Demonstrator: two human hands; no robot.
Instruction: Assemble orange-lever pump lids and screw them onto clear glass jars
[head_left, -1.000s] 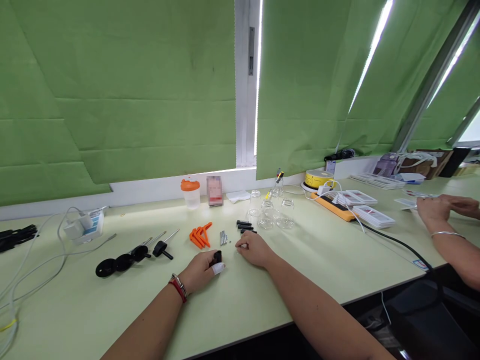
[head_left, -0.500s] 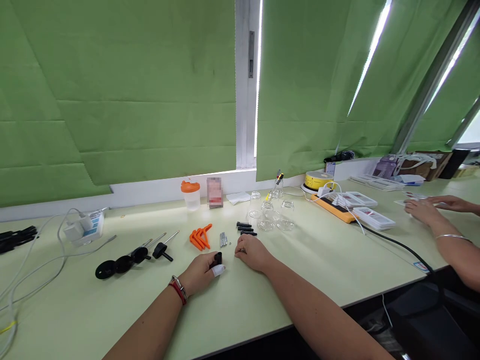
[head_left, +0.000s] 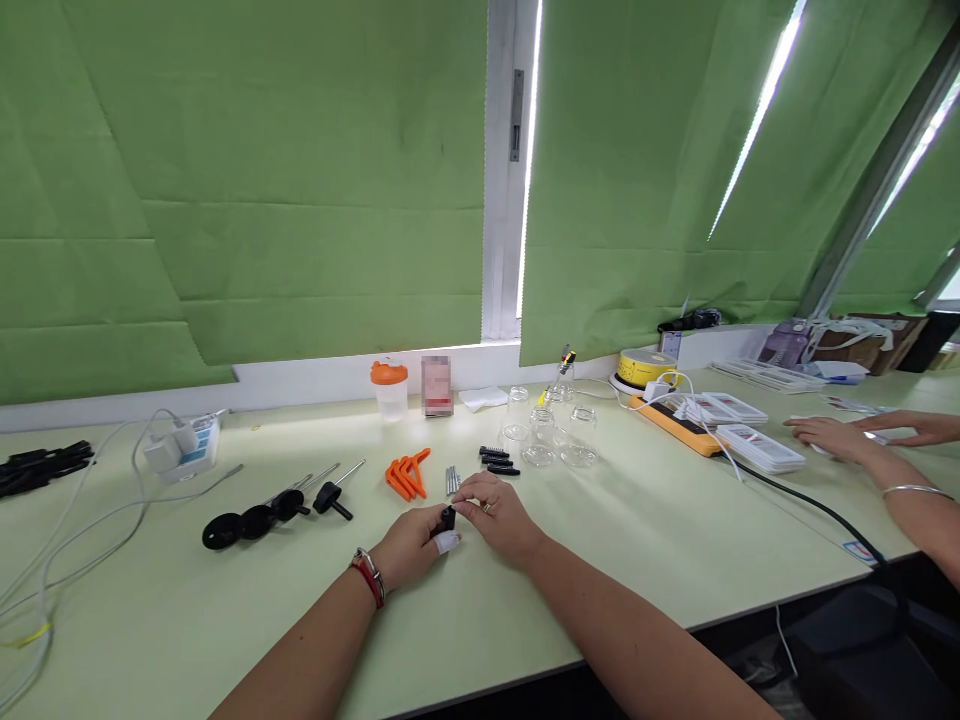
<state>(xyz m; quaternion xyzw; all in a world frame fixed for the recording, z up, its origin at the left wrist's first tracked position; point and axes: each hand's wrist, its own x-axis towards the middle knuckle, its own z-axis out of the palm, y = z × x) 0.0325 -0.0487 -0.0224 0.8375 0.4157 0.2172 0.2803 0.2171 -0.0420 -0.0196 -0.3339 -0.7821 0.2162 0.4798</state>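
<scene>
My left hand [head_left: 415, 547] is closed round a small black part [head_left: 448, 519], and a white wrap covers its thumb. The fingers of my right hand [head_left: 496, 512] are pinched together at the top of that part; anything between them is too small to make out. Just beyond lie silver metal pins [head_left: 452, 480], partly hidden by my right hand. Orange angled pieces [head_left: 407, 475] sit to their left, and short black toothed pieces [head_left: 498, 461] to their right. Further left is a row of black round parts with metal rods [head_left: 257, 522].
An orange-lidded cup [head_left: 389, 392] and a pink box [head_left: 436, 387] stand near the wall. Clear glasses [head_left: 539, 440] are right of centre. Beyond them lie an orange power strip [head_left: 675, 427] and white trays [head_left: 760, 449]. Cables cross the left side. Another person's hands [head_left: 832, 437] work at far right.
My right hand has moved left from the tabletop to the black part in my left hand. The whole view has shifted slightly.
</scene>
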